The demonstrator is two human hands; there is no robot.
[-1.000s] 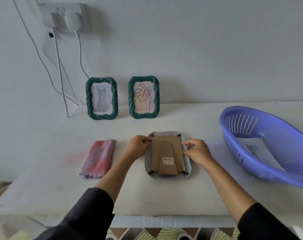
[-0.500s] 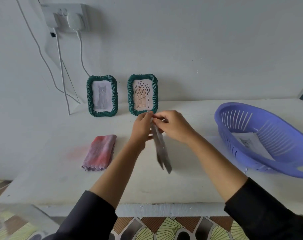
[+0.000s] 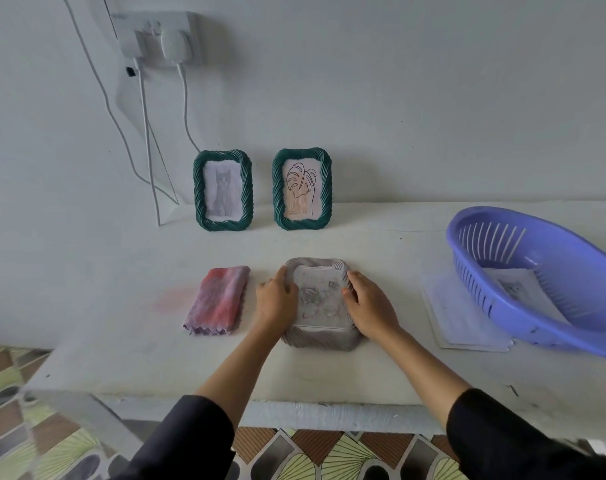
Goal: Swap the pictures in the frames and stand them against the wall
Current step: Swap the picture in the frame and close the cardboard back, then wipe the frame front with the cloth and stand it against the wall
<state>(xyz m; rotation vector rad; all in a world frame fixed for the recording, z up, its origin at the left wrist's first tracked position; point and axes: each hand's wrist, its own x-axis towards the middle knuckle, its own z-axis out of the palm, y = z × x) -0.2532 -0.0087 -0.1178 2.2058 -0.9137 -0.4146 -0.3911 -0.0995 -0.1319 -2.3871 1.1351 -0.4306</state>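
A grey ribbed picture frame (image 3: pixel 320 337) lies face up on the white table (image 3: pixel 177 368), tilted slightly toward me, with a rose picture (image 3: pixel 318 301) showing in it. My left hand (image 3: pixel 276 301) grips its left side and my right hand (image 3: pixel 368 304) grips its right side, thumbs on the front rim. Two green twisted frames stand upright against the wall. The left green frame (image 3: pixel 199 194) holds a grey cat picture (image 3: pixel 222 192), while the right green frame (image 3: pixel 325 188) holds a leaf line drawing (image 3: pixel 300 188).
A folded pink and purple cloth (image 3: pixel 219 299) lies left of the grey frame. A purple slotted basket (image 3: pixel 550 306) at the right holds a printed sheet (image 3: pixel 514 289) and sits on loose papers (image 3: pixel 464 317). Cables (image 3: pixel 149 150) hang from a wall socket at the upper left.
The grey frame lay face down with its cardboard back up, was lifted edge-on in both hands, and now lies face up on the table with the rose picture visible.
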